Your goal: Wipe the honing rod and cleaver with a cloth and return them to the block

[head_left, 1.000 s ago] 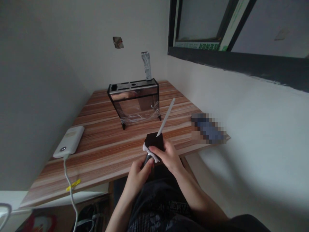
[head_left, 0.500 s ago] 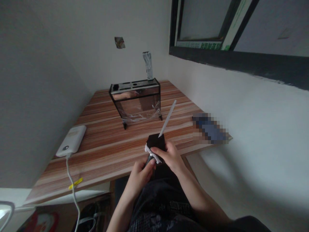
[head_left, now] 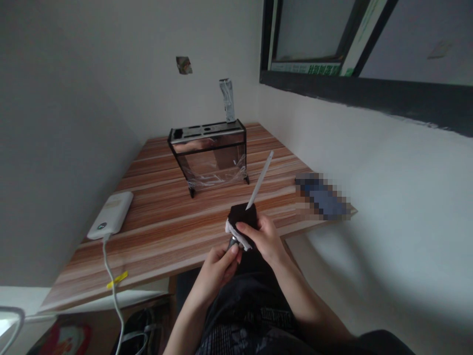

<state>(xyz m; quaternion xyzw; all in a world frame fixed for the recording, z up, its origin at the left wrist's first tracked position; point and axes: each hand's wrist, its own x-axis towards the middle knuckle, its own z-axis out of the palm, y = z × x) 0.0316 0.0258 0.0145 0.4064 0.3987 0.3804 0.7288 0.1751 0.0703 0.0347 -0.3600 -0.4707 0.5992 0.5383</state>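
In the head view, my right hand [head_left: 266,237] is wrapped around a black box-shaped piece [head_left: 242,213], thumb across its near side. A pale translucent tube [head_left: 260,178] sticks up from the top of that piece, slanting to the right. A crumpled white strip [head_left: 238,235] lies along its lower left side, by my right thumb. My left hand [head_left: 220,264] pinches a small dark rounded part [head_left: 232,241] with a shiny end, close against the white strip. Whether that part is joined to the black piece I cannot tell.
A clear tank with a black frame [head_left: 210,160] stands on the wood-grain table [head_left: 158,217], with a plastic-wrapped upright piece [head_left: 227,101] on top. On the left lies a white power bank [head_left: 113,212] with a cable [head_left: 111,281]. A blurred-out object [head_left: 323,197] lies at right.
Both hands and the black piece have shifted slightly right in view. The tube tilts a little further to the right. The grip of each hand stays much the same.
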